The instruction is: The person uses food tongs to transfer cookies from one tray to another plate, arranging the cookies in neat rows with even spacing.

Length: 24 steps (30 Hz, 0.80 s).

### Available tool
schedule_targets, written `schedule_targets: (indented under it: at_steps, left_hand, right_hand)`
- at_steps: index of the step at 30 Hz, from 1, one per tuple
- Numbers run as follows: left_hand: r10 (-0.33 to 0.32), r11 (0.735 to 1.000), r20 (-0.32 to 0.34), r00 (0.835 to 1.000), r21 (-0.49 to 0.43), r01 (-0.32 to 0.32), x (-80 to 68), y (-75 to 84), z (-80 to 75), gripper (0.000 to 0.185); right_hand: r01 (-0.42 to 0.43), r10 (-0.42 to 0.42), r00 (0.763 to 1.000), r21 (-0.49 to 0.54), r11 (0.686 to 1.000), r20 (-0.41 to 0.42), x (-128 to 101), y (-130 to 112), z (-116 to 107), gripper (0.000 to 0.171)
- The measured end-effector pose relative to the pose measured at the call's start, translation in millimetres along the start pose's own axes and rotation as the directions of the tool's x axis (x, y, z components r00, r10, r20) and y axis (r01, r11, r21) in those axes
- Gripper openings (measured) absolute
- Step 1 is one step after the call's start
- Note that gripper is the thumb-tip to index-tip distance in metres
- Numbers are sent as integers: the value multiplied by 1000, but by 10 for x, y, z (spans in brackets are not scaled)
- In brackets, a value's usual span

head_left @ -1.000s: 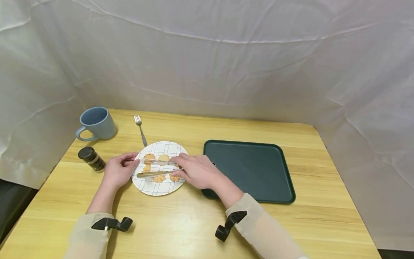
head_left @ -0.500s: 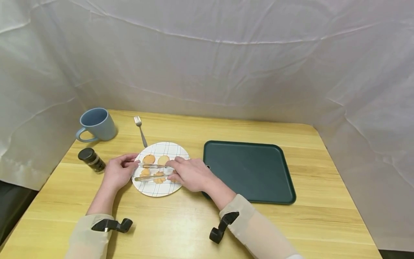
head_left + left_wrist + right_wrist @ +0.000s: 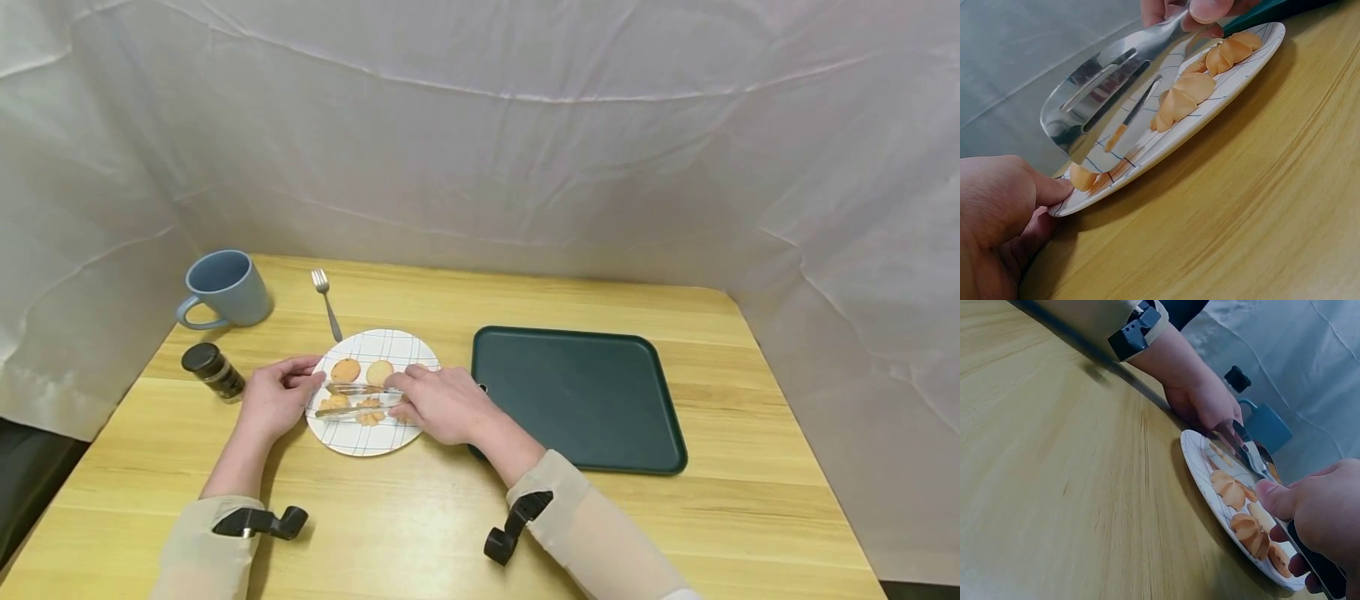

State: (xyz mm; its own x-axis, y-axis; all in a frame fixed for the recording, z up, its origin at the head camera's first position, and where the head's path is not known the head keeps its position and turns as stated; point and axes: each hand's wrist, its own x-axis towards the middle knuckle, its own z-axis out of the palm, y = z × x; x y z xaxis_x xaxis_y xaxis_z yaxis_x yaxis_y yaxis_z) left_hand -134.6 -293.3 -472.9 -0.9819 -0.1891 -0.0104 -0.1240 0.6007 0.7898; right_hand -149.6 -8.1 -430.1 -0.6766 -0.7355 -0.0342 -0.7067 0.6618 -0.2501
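My left hand (image 3: 276, 400) pinches the left rim of a round white plate (image 3: 337, 437) with a checked line pattern, thumb on top. Several cookies lie on the plate, among them a round one (image 3: 346, 370) and a ridged, shell-like one (image 3: 1182, 100). From the right, my right hand (image 3: 450, 404) grips metal serving tongs (image 3: 1110, 87) with slotted, flat ends. The two arms of the tongs stand apart, low over the cookies and pointing left toward my left hand. Whether they touch a cookie is unclear. My right fingers hide the plate's right part.
A dark green tray (image 3: 577, 400) lies right of the plate, partly behind my right wrist. To the left stand a blue mug (image 3: 240, 292) and a black-capped spice jar (image 3: 216, 372). A small fork (image 3: 327, 304) lies just behind the plate.
My right hand has shifted slightly left and the tongs have come toward the plate's near side. Their arms have drawn a little closer together. My left hand keeps its place on the rim.
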Motion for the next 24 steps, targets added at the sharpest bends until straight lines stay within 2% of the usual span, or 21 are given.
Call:
schedule_targets:
  at_steps: [13,24]
  left_hand:
    - [-5,1000,7,1000,8,5,13,7,-20,37]
    - [-22,1000,18,1000,22,22,27,-23,-44,39]
  right_hand:
    - [-7,7,1000,27,1000,-12,-53,-3,-53,50]
    - [10,-4,995,63,998,-105,-240,96,-156,53]
